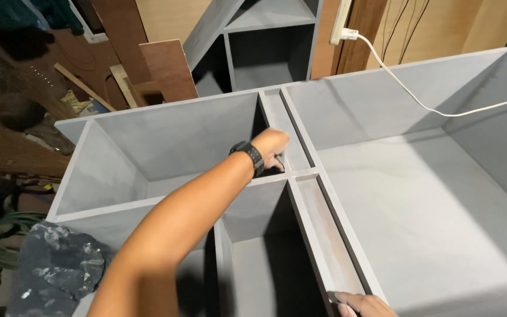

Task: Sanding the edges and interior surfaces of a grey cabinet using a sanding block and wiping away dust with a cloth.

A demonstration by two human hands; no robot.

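A large grey-painted wooden cabinet (418, 194) lies on its back, divided into several open compartments. My left hand (271, 148), a black watch (250, 155) on its wrist, reaches across to the corner where a cross divider (165, 202) meets the long double middle partition (324, 235). Its fingers curl down into the compartment and are hidden, so what they touch or hold is unclear. My right hand (362, 305) shows only partly at the bottom edge, fingers lying flat on the near end of the middle partition, with nothing seen in it.
A white cable (441, 111) runs from a power strip (341, 23) on the back wall over the cabinet's far right rim. Behind stands another grey shelf unit (265, 47). Plywood boards (168, 67) lean at back left. A dark crumpled plastic bag (54, 270) and green hose (1, 229) lie at left.
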